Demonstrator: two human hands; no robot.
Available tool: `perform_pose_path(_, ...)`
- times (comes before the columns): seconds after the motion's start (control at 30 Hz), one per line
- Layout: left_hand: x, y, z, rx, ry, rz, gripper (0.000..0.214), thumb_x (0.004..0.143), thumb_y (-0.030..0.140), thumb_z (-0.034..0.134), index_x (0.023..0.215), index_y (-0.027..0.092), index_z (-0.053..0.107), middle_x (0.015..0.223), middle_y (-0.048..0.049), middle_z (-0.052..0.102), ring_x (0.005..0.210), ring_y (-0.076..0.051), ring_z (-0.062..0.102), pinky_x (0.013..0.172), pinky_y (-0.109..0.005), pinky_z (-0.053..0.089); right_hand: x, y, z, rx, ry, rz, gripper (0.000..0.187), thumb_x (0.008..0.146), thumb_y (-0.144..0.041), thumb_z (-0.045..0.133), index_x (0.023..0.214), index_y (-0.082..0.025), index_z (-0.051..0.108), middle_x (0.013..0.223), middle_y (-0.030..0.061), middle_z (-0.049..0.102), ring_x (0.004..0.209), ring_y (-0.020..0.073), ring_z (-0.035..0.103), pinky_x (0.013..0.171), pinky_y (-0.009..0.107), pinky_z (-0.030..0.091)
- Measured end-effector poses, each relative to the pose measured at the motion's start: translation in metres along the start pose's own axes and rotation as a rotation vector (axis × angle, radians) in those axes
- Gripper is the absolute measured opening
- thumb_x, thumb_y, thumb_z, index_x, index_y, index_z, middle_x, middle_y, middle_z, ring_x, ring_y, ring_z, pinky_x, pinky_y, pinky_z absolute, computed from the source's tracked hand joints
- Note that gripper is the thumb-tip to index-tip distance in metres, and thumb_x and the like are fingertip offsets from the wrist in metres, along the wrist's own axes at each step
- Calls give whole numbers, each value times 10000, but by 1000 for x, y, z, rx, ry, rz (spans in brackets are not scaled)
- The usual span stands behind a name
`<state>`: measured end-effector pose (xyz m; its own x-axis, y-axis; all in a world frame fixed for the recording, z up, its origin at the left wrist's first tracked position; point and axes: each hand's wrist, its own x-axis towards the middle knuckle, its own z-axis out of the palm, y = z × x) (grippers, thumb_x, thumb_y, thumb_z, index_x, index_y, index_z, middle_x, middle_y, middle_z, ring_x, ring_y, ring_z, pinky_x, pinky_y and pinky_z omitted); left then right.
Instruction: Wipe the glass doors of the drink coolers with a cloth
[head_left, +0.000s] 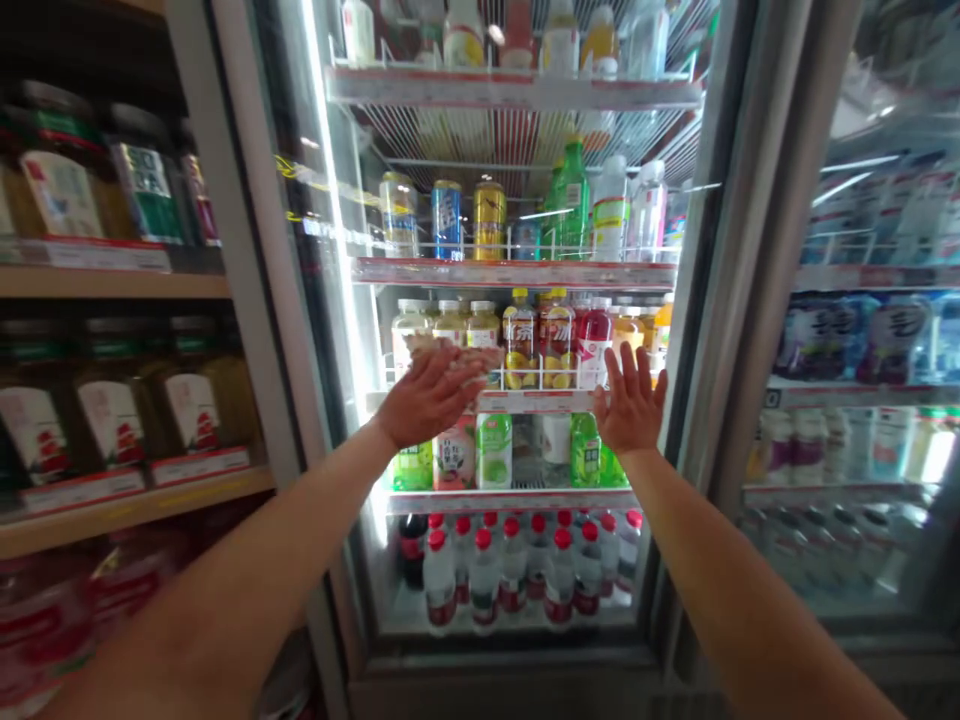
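Observation:
Both of my arms reach forward to a lit drinks fridge [510, 273], where reflections lie across its glass front. My left hand [433, 396] is open, fingers stretched and pointing to the right, with a pale reflection just above it. Behind it stand pale-capped bottles [450, 318] and a pink-and-white carton [454, 455]. Open too, my right hand [631, 408] has its fingers spread upward, before a red drink bottle [596, 335] and green packs [585, 450]. Neither hand holds anything. Whether the palms touch the glass, I cannot tell.
Red-capped water bottles [513, 565] fill the fridge bottom. Higher up are a blue can [447, 218], a gold can [490, 220] and a green bottle [574, 190]. Wooden shelves with large jars [112, 400] stand left; another drinks fridge [862, 390] is on the right.

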<state>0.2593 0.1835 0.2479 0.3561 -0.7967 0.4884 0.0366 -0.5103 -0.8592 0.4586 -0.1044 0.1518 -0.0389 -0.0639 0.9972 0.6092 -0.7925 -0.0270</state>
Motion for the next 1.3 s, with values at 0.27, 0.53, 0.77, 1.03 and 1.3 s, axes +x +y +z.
perform_pose_path(0.27,5,-12,-5,47,10,-93,492,974,260,587,1455,249,487,1584,-62,368,1524,-317,163,1250,-582,150,1,-1,-1,1,17,-4,611,1020,-363,391,1597,-255,224,1613,64,338,1529,239,225,1241,494,104)
perform_pose_path(0.53,-4,-9,-4,-38,-83,180,517,959,319,622,1455,298,480,1567,-6,404,1525,-267,183,1273,-541,70,1,-1,-1,-15,-4,1,616,1015,-371,390,1597,-251,228,1614,69,334,1522,248,242,1237,501,106)
perform_pose_path(0.77,3,13,-1,17,41,7,452,964,237,617,1405,254,519,1537,-49,449,1519,-329,172,1242,-608,140,1,-1,-1,8,5,1,644,1011,-358,405,1607,-270,178,1614,62,336,1524,245,235,1236,506,111)
perform_pose_path(1.03,11,26,6,23,5,-77,532,948,282,626,1455,203,486,1570,-81,388,1526,-345,115,1241,-611,118,1,-1,-1,25,-18,16,645,1011,-364,405,1607,-276,175,1619,60,324,1525,242,228,1242,506,91)
perform_pose_path(1.3,22,17,4,17,4,-70,554,977,247,582,1509,257,429,1595,-50,341,1533,-270,132,1267,-517,129,0,-1,-2,23,-30,20,624,1014,-362,396,1601,-264,211,1621,69,317,1524,256,235,1238,525,104)
